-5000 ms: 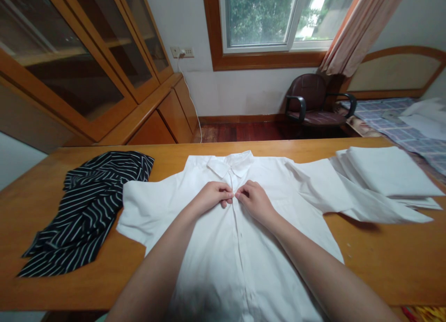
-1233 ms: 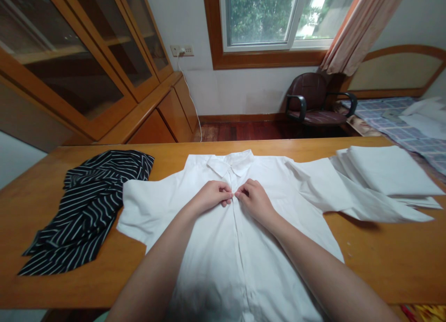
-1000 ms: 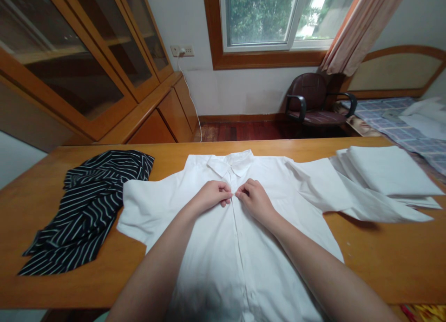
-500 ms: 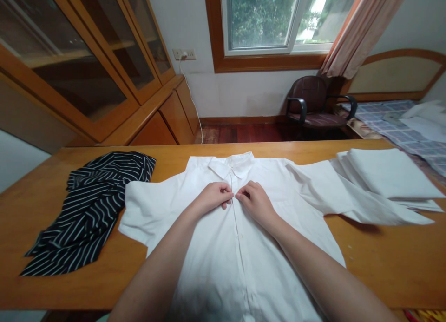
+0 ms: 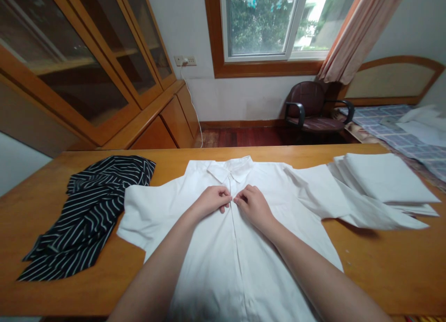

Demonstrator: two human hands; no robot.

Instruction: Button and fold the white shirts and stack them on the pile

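Note:
A white shirt (image 5: 205,247) lies spread front side up, its collar (image 5: 232,167) pointing away from me and its sleeves out to both sides. Just below the collar, my left hand (image 5: 214,199) pinches the front opening from the left. Facing it, fingertips nearly touching, my right hand (image 5: 253,203) pinches the same opening from the right. Whatever small part sits between the fingertips is covered by them. Both forearms rest over the body of the shirt.
The wooden table (image 5: 104,294) carries a crumpled black striped cloth (image 5: 87,215) at left and a stack of folded white cloth (image 5: 390,178) at right, touching the sleeve. Beyond stand a glass-door cabinet (image 5: 137,103), an armchair (image 5: 311,106) and a bed (image 5: 379,120).
The camera view has tilted up slightly, so everything sits a little lower. Both hands keep their pinch at the same place on the shirt front.

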